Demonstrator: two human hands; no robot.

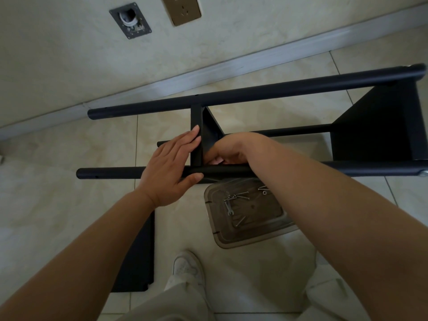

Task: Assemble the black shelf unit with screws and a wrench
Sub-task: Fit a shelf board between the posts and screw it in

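Note:
The black shelf unit (254, 92) lies on its side on the tiled floor, its round poles running left to right. A black shelf panel (196, 135) stands between the poles in the middle. My left hand (170, 169) grips the near pole (111, 173) beside that panel, fingers against the panel's edge. My right hand (228, 151) is curled behind the near pole on the panel's other side; what its fingers hold is hidden. A small wrench (229, 206) and several screws (242, 195) lie in a clear plastic tray (252, 237) just below the pole.
Another black shelf panel (139, 258) lies flat on the floor under my left forearm. A second shelf (379, 126) is fixed at the unit's right end. The wall with a socket (181, 9) and baseboard runs behind. My shoe (187, 266) is at the bottom.

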